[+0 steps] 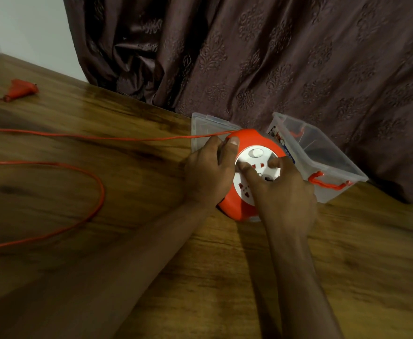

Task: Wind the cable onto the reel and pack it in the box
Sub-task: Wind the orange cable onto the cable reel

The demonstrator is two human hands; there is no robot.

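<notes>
Far left of the wooden table: the orange moulded plug is seen lying flat near the table's far edge, well apart from everything else. From it the thin orange cable runs off the left edge of view, comes back in a wide loose loop on the tabletop, and a straight run is drawn taut across to the reel. A long length is thus noted as still unwound; winding is judged to be in its early or middle part, not near its end.

Centre: the left hand is wrapped round the left rim of the round orange plastic reel with the white socket face, thumb laid on top of the rim just where the taut cable enters. The reel rests on the table, tilted slightly.

The right hand is set on the white face, fingers curled and pressing into it, apparently to turn it; whether a knob is pinched cannot be told.

Right: the flat clear lid lies behind the reel, and the clear plastic box with orange latches stands open just beside the reel, against the brown patterned curtain. Packing is judged not yet begun: the reel is outside the box.
</notes>
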